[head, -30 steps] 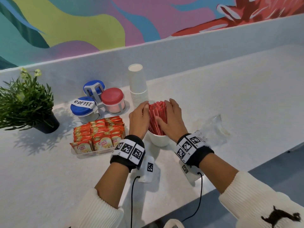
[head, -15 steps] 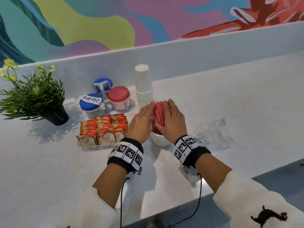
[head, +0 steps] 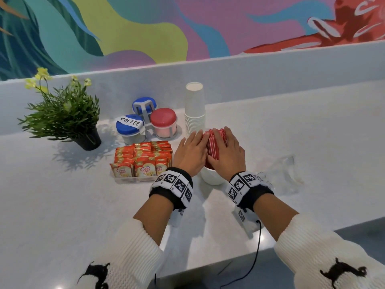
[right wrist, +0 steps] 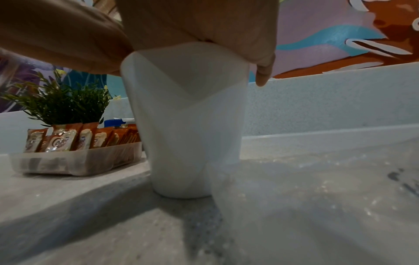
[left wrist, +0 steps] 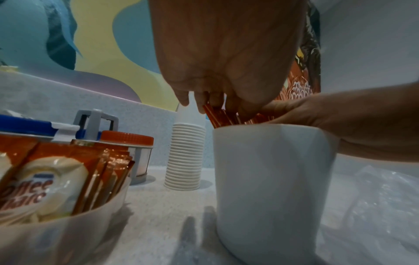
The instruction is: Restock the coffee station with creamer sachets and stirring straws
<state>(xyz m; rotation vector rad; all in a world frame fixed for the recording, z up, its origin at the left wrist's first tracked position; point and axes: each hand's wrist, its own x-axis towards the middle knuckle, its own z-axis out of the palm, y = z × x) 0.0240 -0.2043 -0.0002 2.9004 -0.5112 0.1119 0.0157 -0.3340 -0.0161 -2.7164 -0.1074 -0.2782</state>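
- Pressing flat on both sides of the straws [head: 214, 146]: left hand [head: 190, 153] and right hand [head: 229, 152], fingers pretty much straight, palms facing in, squeezing the red bundle between them.
- Standing upright in the white cup [head: 210, 178], mid-frame in the head view, tops poking out above the rim.
- Sitting just left of the cup: clear tray [head: 133, 180] packed with creamer sachets [head: 143, 159], rows standing on edge.
- Hanging out above the tray: jars [head: 145, 124], paper cups [head: 194, 109] right behind the straws.
- Lying crumpled at right: plastic bag [head: 285, 174].
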